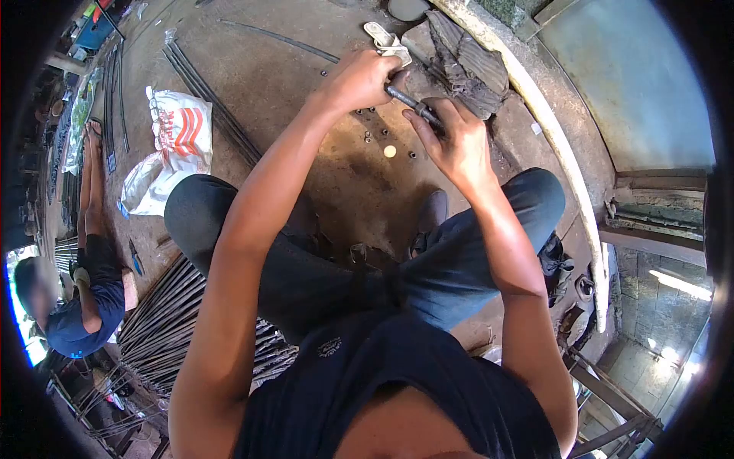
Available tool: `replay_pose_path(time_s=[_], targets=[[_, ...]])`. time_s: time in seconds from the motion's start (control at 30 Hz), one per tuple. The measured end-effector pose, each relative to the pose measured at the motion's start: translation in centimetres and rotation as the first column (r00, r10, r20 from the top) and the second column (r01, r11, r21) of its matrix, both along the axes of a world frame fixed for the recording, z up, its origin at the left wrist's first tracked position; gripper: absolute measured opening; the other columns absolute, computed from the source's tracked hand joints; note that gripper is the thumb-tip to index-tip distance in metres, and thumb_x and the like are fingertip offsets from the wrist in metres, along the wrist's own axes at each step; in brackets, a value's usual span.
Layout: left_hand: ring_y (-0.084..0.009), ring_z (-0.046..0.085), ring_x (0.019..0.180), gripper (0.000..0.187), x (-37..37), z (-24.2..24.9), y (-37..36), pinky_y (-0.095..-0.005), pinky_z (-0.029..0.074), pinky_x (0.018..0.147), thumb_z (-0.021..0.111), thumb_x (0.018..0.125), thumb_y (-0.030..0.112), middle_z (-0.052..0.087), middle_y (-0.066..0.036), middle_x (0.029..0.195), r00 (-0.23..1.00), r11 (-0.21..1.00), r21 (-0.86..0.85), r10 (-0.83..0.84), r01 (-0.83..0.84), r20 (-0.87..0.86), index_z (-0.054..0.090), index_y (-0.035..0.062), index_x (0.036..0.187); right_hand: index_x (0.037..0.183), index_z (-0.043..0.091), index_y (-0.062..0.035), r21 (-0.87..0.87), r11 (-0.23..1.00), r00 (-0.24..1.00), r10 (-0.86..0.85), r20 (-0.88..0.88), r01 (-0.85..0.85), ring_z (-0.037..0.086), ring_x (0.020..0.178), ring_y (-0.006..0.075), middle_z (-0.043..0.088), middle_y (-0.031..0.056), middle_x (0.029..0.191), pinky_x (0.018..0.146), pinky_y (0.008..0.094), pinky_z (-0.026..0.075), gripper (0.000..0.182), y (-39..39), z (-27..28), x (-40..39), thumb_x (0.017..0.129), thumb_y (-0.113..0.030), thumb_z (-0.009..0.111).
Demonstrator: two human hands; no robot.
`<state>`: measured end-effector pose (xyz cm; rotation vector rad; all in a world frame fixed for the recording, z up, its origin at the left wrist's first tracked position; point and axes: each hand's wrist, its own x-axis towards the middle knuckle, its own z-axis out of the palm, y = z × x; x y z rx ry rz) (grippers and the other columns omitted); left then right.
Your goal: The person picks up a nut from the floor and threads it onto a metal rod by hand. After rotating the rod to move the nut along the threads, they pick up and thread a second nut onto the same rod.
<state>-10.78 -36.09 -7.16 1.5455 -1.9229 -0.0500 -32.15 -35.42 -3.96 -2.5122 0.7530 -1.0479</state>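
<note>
A long dark metal rod [402,95] runs from the upper left through my left hand [361,81] to my right hand [459,141]. My left fingers are wrapped round it. Thumb and fingers of my right hand close on its near end; what lies under those fingers is partly hidden. Below the hands, several small dark nuts [413,154] lie scattered on the floor, with a pale yellow disc [390,151] among them. Just beyond my left hand is a pale sandal [380,34].
A white sack with red print [182,126] lies left, near more long rods [222,115]. A bundle of rods [164,310] lies behind my left knee. Another person [84,302] sits at far left. Dark slabs [478,65] and a curved pale pole [547,115] lie right.
</note>
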Motion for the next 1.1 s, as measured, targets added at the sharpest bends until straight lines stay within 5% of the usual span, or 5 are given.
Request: replay_pose_path(time_s=[0.27,0.33,0.63,0.97,1.1], targets=[[-0.0414,0.063,0.067,0.024,-0.5,-0.7,0.2,-0.0488,0.050,0.061,0.068,0.087,0.030,0.064,-0.020,0.068,0.997,0.998,0.054,0.005,-0.009,0.078,0.066,0.0057,0.088,0.090,0.065,-0.0026,0.021,0.998,0.982,-0.058,-0.180,0.063,0.065,0.062,0.0383,0.065,0.0192,0.074,0.055,0.0456,0.050,0.029,0.5,0.4,-0.5,0.087,-0.031,0.072],[-0.0408,0.064,0.070,0.024,-0.8,-0.6,0.4,-0.0488,0.051,0.064,0.070,0.085,0.029,0.064,-0.020,0.070,0.997,0.998,0.069,-0.009,0.004,0.074,0.065,0.0061,0.088,0.088,0.066,-0.0023,0.252,0.963,0.969,-0.036,-0.246,0.099,0.064,0.061,0.0393,0.063,0.0192,0.070,0.056,0.0457,0.049,0.029,0.6,0.8,-0.7,0.088,-0.031,0.071],[-0.0399,0.065,0.072,0.018,-0.5,-0.5,0.6,-0.0488,0.051,0.066,0.069,0.082,0.021,0.065,-0.020,0.072,0.992,0.987,0.163,-0.032,0.011,0.126,0.065,0.0057,0.091,0.102,0.062,-0.0017,-0.013,0.999,0.981,0.041,-0.189,-0.044,0.066,0.075,0.0390,0.063,0.0184,0.093,0.062,0.0464,0.053,0.024,0.8,0.3,-1.2,0.087,-0.019,0.069],[-0.0418,0.065,0.075,0.015,-1.2,-2.4,0.5,-0.0495,0.051,0.067,0.068,0.081,0.019,0.066,-0.020,0.073,0.992,0.970,0.245,-0.039,0.007,0.123,0.064,0.0060,0.087,0.092,0.060,-0.0003,0.012,0.997,0.965,-0.073,-0.250,0.078,0.064,0.066,0.0422,0.062,0.0243,0.075,0.061,0.0482,0.052,0.023,1.7,-1.4,-0.7,0.091,-0.022,0.066],[-0.0425,0.065,0.076,0.017,-1.7,-2.9,0.6,-0.0504,0.051,0.068,0.066,0.083,0.022,0.065,-0.022,0.074,0.990,0.968,0.250,-0.024,-0.012,0.142,0.064,0.0057,0.088,0.082,0.063,0.0035,0.264,0.959,0.966,-0.033,-0.255,0.102,0.064,0.066,0.0439,0.064,0.0265,0.073,0.063,0.0488,0.050,0.030,1.5,-0.9,-0.8,0.093,-0.025,0.062]])
